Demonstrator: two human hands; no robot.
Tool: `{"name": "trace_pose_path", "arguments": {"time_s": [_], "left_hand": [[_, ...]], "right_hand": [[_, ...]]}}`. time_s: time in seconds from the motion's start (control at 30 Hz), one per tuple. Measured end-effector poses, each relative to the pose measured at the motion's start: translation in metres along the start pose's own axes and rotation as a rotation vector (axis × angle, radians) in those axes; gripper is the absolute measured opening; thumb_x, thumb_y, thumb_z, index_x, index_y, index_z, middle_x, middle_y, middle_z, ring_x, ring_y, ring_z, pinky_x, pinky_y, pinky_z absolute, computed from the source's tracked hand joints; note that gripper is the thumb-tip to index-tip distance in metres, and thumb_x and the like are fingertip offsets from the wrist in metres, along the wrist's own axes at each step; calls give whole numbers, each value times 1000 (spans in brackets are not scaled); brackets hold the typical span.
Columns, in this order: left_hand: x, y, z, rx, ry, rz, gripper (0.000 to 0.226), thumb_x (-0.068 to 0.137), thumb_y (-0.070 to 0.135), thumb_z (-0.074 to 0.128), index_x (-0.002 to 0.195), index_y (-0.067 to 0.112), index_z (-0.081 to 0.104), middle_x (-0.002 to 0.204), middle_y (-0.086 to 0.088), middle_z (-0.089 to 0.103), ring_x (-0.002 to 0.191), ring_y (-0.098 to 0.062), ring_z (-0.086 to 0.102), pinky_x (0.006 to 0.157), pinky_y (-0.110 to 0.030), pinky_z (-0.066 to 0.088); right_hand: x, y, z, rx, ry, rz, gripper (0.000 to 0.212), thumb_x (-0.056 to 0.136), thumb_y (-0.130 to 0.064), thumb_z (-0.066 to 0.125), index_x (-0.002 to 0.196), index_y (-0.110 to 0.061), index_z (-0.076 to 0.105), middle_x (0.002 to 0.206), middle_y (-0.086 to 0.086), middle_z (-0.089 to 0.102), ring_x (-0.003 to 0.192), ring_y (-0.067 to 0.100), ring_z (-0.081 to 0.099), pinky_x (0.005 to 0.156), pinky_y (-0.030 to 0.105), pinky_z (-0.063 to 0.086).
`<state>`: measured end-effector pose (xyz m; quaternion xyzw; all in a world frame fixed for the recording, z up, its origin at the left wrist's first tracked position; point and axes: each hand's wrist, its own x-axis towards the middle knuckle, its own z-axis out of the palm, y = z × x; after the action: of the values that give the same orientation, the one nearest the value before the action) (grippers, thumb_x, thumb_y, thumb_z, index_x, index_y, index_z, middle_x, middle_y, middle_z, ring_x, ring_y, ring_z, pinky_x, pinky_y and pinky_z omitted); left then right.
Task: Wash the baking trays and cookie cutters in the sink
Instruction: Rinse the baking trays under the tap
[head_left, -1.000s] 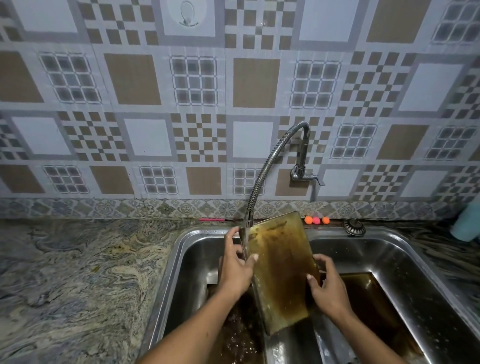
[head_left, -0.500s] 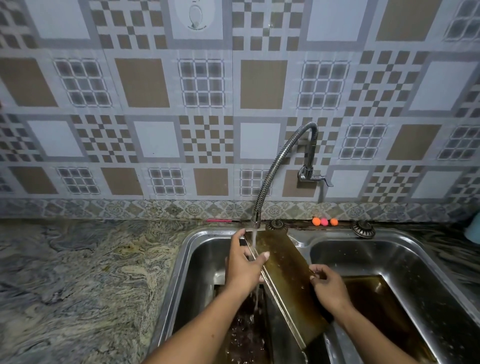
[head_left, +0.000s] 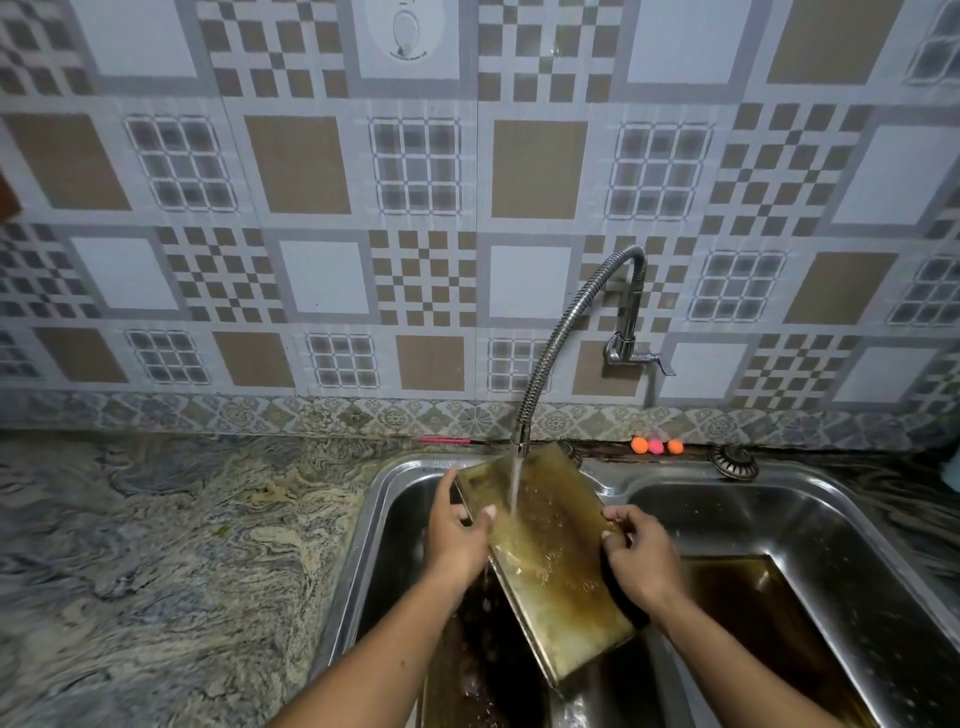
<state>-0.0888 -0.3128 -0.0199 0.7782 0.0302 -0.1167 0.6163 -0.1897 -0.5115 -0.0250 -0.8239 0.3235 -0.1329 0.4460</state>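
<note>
Rinsing a baking tray (head_left: 545, 561) under the tap (head_left: 521, 447), over the sink (head_left: 779, 499).

Head view: left hand (head_left: 457, 540) and right hand (head_left: 641, 561) each keep a closed grip on a tray edge. Wet metal could slip and drop. Half a second ago the stream fell left of the tray; now it hits it.

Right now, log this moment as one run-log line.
step: rinsing | left hand: holding stained brown metal baking tray | right hand: holding its other edge | tray: tilted under running flexible steel tap | over steel sink
</note>
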Motion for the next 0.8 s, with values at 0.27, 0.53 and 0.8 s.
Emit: {"name": "trace_pose_path", "arguments": {"time_s": [0.27,0.53,0.8], "left_hand": [[1,-14,-5,95,-108,-187,67,102,42,51,159,34,17,157,-5,39,140,-30,44,114,-49,38],[-12,19,26,-398,-306,-271,63,75,81,61,111,29,65,107,-3,73,96,-32,73,86,-54,59],[-8,9,15,-17,43,-100,39,103,28,52,134,6,51,127,-12,64,111,-28,63,97,-37,49]], "right_hand": [[-16,-64,-12,58,-188,-176,31,89,-4,69,106,-30,65,96,-11,64,86,3,60,75,19,49],[-58,-35,21,41,-161,-417,44,81,-2,69,106,-38,63,91,-14,71,74,-1,64,69,19,51],[-57,-1,23,-49,-2,-322,30,84,-36,73,112,-42,63,120,-21,55,119,3,44,104,40,43]]}}
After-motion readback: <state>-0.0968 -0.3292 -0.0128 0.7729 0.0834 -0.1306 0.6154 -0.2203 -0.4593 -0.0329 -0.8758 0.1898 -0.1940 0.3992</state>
